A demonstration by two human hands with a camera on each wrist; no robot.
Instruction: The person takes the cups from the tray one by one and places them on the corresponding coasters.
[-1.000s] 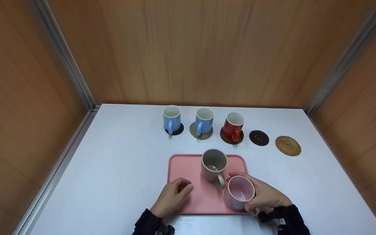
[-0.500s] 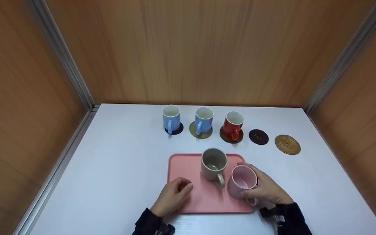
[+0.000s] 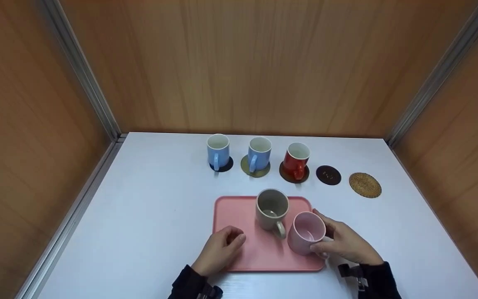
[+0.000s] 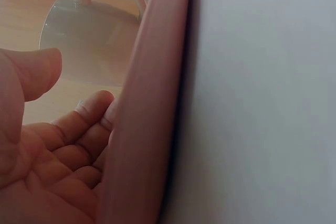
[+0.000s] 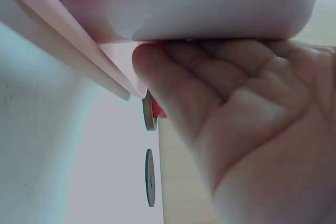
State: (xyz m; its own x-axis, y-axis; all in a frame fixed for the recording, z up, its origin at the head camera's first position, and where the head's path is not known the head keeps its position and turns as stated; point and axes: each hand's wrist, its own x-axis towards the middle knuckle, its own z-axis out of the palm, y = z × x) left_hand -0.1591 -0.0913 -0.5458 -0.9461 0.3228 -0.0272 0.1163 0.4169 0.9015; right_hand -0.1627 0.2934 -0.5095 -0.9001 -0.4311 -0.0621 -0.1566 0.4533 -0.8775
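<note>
The pink mug [image 3: 298,240] stands upright on the right part of a pink tray [image 3: 232,214]. My right hand [image 3: 347,245] is around its right side, its thumb by the handle and its fingertips behind the rim. In the right wrist view, nearly straight fingers [image 5: 181,85] lie along the mug's wall. A grey-beige mug [image 3: 269,220] stands on the tray behind and left of the pink one, its handle toward me. My left hand [image 3: 220,249] rests at the tray's left front side, fingers loosely curled and holding nothing. The left wrist view shows its palm beside the tray's edge.
At the back, two light blue mugs [image 3: 218,148] and a red mug [image 3: 293,164] stand on round coasters. To their right lie a dark coaster [image 3: 328,175] and a woven coaster [image 3: 365,185]. Wooden panels [image 3: 239,66] enclose the white table [image 3: 147,216].
The pink mug has moved back on the tray, away from me. My right hand went with it, then loosened and drew slightly to the right. My left hand has stayed still.
</note>
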